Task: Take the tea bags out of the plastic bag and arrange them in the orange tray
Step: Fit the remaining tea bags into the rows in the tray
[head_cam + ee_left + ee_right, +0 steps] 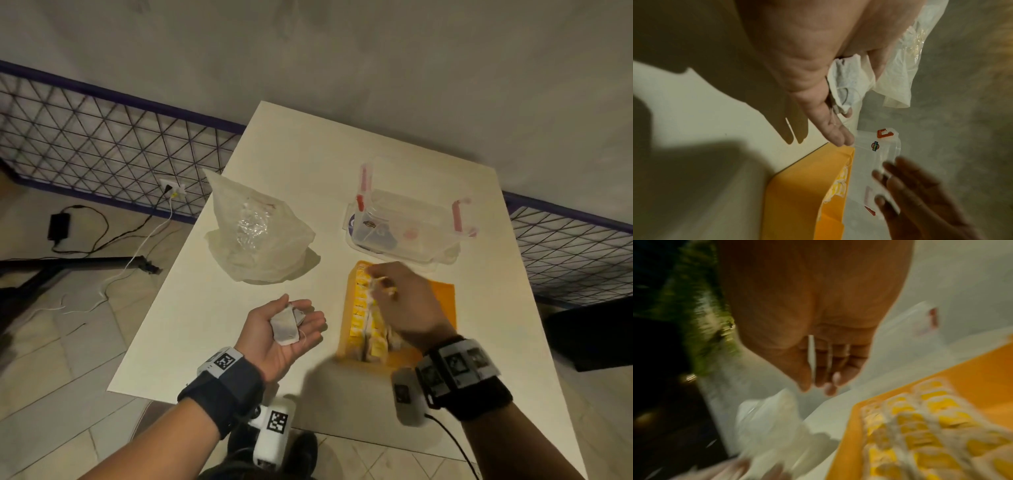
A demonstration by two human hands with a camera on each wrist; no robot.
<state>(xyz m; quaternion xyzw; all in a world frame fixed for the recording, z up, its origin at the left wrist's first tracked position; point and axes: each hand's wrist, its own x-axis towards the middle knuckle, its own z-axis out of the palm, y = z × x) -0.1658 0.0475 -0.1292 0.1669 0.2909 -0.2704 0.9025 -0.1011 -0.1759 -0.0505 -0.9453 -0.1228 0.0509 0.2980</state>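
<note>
My left hand [301,325] lies palm up over the white table [308,154], left of the orange tray [442,301]. A few white tea bags [284,325] rest on its relaxed palm, and the left wrist view shows those tea bags [846,84] under the thumb. My right hand [376,281] hovers blurred over the tray's far left corner. Its fingers [888,167] are spread and hold nothing that I can see. Rows of yellow-tagged tea bags [366,322] fill the tray's left side. The crumpled plastic bag [253,233] stands behind my left hand.
A clear lidded container [407,219] with red clips sits right behind the tray. The tray's right half [442,284] is bare orange. The table's left edge [161,291] drops to a tiled floor with cables. A dark box [589,335] stands at the right.
</note>
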